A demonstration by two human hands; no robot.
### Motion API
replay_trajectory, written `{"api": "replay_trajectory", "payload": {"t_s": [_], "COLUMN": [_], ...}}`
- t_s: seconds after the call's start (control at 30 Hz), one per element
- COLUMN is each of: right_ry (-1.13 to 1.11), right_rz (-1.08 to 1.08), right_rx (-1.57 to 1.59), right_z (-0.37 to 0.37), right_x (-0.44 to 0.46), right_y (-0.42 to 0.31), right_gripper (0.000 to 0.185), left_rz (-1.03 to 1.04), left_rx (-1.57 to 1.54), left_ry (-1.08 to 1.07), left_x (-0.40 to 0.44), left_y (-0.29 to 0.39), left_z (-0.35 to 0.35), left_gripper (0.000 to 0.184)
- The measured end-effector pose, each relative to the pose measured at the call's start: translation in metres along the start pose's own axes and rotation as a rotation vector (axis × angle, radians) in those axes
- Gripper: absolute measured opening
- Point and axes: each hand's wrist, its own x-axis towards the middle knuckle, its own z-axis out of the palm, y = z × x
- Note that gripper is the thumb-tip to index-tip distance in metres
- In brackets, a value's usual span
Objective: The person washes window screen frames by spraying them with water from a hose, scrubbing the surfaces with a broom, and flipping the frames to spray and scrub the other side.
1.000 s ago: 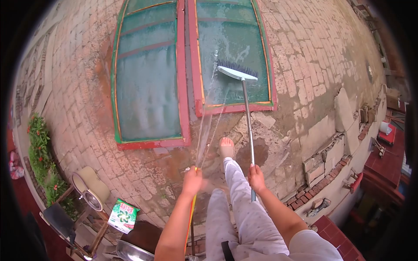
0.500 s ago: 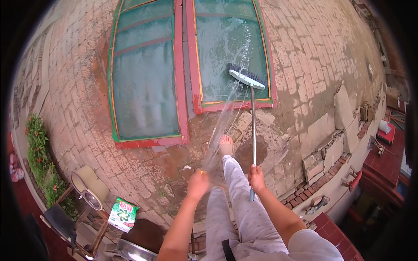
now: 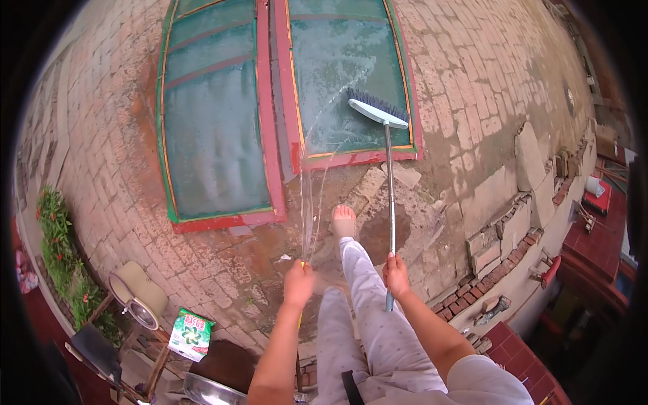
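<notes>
My left hand [image 3: 298, 284] is closed around a thin yellow hose [image 3: 302, 264], and water sprays forward from its end. My right hand [image 3: 396, 275] grips the lower handle of a long-handled brush [image 3: 391, 196]. The brush's pale head [image 3: 378, 113], with dark bristles along its far edge, lies over the near right part of a framed panel [image 3: 337, 57]. This panel has a red outer frame and a wet, greenish surface. Beside it on the left lies a similar panel [image 3: 214, 145] with red and green edges.
Brick paving [image 3: 455, 88] surrounds the panels. At lower left are a green-and-white packet [image 3: 190, 334], a beige drum-like container [image 3: 137, 287], a metal basin [image 3: 209, 391] and flowering plants [image 3: 64, 250]. A low row of bricks [image 3: 486, 287] runs along the right.
The water stream has swung left, from the brush head toward the gap between the panels and the right panel's near left corner. My left hand has shifted slightly left; the brush has barely moved.
</notes>
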Motion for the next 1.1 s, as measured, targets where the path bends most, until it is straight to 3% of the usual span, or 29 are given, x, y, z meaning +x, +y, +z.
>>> {"api": "replay_trajectory", "payload": {"t_s": [0.13,0.27,0.3,0.43,0.57,0.7,0.83,0.87,0.97,1.1], "right_ry": [0.009,0.005,0.004,0.013,0.017,0.012,-0.035,-0.054,-0.096,0.009], "right_rz": [0.011,0.018,0.017,0.019,0.018,0.021,0.0,0.013,-0.053,-0.108], "right_rx": [0.034,0.058,0.052,0.047,0.019,0.023,0.052,0.074,-0.075,-0.409], "right_z": [-0.007,-0.012,-0.013,-0.016,-0.018,-0.019,-0.023,-0.02,-0.008,-0.042], "right_x": [0.004,-0.001,-0.002,-0.01,-0.009,-0.013,0.014,0.023,0.057,0.059], "right_y": [0.011,0.02,0.023,0.029,0.044,0.037,0.02,0.01,0.012,0.11], "right_gripper": [0.036,0.033,0.033,0.034,0.034,0.034,0.034,0.034,0.033,0.035], "left_rz": [0.032,0.031,0.113,-0.016,0.083,0.038,-0.138,-0.094,-0.021,-0.01], "left_rx": [0.092,0.12,0.141,-0.008,0.158,0.007,-0.066,-0.016,0.064,0.049], "left_ry": [0.021,-0.172,-0.14,0.025,-0.104,0.167,0.041,0.064,0.088,0.04], "left_x": [0.002,-0.005,-0.014,-0.008,-0.021,-0.003,-0.011,-0.008,-0.005,-0.014], "left_y": [-0.011,-0.01,0.001,-0.005,0.0,-0.032,-0.001,-0.008,-0.025,-0.002], "left_z": [0.012,0.025,0.027,0.02,0.038,0.034,0.007,0.009,0.014,0.008], "left_gripper": [0.027,0.029,0.029,0.029,0.029,0.026,0.025,0.025,0.025,0.025]}}
